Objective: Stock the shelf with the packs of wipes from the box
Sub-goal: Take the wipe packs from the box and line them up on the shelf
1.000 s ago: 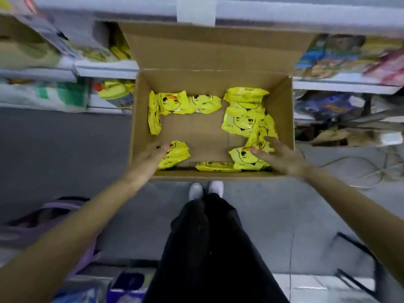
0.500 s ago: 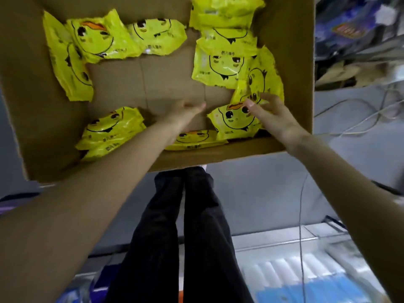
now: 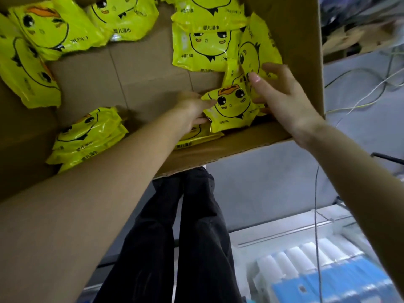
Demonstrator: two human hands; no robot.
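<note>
An open cardboard box (image 3: pixel 240 147) holds several yellow packs of wipes printed with a cartoon duck face. One pack (image 3: pixel 231 108) near the box's front right corner is tilted up between my hands. My left hand (image 3: pixel 192 108) grips its left edge. My right hand (image 3: pixel 282 92) holds its right side, thumb on top, with fingers also against a pack (image 3: pixel 253 51) leaning on the right wall. Other packs lie at the front left (image 3: pixel 87 136), the far left (image 3: pixel 50 29) and the back middle (image 3: pixel 205 47). Another pack is partly hidden under my left wrist.
My legs in black trousers (image 3: pixel 196 237) stand on the grey floor below the box. Thin cables (image 3: pixel 371 84) trail over the floor at the right. Blue and white wrapped rolls (image 3: pixel 328 270) lie at the bottom right. No shelf is in view.
The view has closed in on the box. My left hand moved right from the front-left pack to the front-right pack, and both hands now hold it tilted up.
</note>
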